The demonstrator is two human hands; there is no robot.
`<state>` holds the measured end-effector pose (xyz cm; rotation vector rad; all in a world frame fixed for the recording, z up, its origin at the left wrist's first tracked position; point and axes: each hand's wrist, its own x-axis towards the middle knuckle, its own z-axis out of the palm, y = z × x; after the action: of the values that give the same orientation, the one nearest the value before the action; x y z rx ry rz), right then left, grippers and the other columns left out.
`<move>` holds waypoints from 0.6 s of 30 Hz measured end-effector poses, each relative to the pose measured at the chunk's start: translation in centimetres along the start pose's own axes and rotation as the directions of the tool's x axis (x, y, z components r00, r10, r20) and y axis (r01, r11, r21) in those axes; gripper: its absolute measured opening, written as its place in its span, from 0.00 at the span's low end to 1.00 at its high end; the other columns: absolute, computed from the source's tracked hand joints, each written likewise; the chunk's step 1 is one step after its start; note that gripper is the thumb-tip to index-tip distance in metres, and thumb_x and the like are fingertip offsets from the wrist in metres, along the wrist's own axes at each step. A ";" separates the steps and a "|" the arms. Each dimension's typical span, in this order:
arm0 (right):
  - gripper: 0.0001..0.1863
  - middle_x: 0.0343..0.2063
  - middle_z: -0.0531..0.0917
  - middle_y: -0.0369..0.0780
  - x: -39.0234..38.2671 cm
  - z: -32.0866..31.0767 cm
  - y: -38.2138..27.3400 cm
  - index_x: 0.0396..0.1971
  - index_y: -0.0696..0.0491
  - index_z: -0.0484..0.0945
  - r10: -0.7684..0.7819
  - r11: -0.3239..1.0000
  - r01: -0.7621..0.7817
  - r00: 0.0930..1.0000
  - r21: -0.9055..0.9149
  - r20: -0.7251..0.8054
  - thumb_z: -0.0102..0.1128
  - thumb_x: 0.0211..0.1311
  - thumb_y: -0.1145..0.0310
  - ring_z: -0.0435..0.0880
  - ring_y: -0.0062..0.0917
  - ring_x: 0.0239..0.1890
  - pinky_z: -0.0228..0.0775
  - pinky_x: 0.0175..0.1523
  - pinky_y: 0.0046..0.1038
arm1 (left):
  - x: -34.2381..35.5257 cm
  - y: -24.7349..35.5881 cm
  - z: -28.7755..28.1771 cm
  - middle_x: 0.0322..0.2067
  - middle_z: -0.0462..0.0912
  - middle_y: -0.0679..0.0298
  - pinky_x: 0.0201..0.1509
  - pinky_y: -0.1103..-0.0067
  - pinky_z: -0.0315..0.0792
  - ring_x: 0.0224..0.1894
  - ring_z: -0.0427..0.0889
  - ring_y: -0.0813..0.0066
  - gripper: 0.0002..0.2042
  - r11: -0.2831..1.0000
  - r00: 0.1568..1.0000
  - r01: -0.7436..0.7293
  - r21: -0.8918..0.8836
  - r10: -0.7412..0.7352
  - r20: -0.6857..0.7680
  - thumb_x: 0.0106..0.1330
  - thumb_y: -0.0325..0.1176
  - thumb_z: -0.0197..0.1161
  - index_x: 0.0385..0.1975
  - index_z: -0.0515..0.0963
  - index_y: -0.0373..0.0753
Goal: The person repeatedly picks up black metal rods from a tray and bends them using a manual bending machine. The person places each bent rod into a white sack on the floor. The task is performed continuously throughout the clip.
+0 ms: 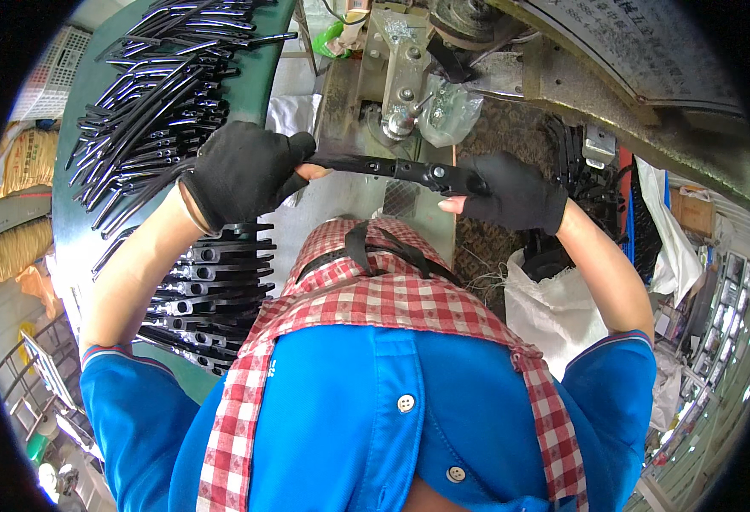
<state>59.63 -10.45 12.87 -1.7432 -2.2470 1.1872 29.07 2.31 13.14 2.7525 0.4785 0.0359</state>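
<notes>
Both my hands wear black gloves with bare thumb tips. Between them a black metal bar point(375, 165) with holes runs nearly level in front of my apron. My left hand point(251, 166) is closed round its left end. My right hand point(516, 192) grips the right end, where a silver rivet or bolt head point(439, 171) shows on a joint. Just beyond the bar stands a machine post with a metal tip point(399, 125), apart from the bar. The bar's two ends are hidden in my gloves.
On the green table point(264, 51) at left lie piles of black tubes point(153, 102) and a row of black bars with holes point(200, 288). A clear plastic bag point(450, 111) hangs by the machine. Dark parts point(567, 162) and a white sack point(550, 307) are at right.
</notes>
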 end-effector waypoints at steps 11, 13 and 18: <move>0.19 0.19 0.79 0.43 0.0 -1.2 -0.3 0.31 0.52 0.78 -0.027 0.943 -0.068 0.960 -0.327 -0.277 0.66 0.51 0.51 0.79 0.36 0.22 0.69 0.29 0.32 | 2.5 -0.1 0.7 0.15 0.74 0.51 0.26 0.60 0.68 0.21 0.77 0.48 0.19 0.999 1.000 0.025 -0.034 -0.025 0.007 0.68 0.50 0.49 0.31 0.71 0.38; 0.19 0.21 0.79 0.42 0.5 -2.9 -0.4 0.31 0.53 0.78 0.081 0.948 -0.164 0.953 -0.275 -0.290 0.66 0.52 0.51 0.80 0.33 0.25 0.69 0.31 0.31 | 3.9 -1.2 0.0 0.16 0.75 0.52 0.25 0.60 0.68 0.22 0.77 0.48 0.20 1.000 0.998 -0.018 -0.024 0.017 -0.053 0.69 0.52 0.46 0.32 0.71 0.39; 0.22 0.27 0.81 0.40 1.2 -3.6 0.7 0.42 0.56 0.78 0.016 0.997 -0.042 0.922 -0.059 -0.388 0.62 0.59 0.52 0.77 0.24 0.31 0.68 0.39 0.27 | 6.5 -3.4 -0.8 0.15 0.70 0.51 0.24 0.63 0.67 0.21 0.74 0.47 0.16 0.992 0.987 -0.072 0.100 0.085 -0.138 0.68 0.47 0.51 0.33 0.72 0.38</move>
<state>61.46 -7.45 14.51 -1.8453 -2.0480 0.6958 34.08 7.72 12.52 2.8744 0.4184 0.2368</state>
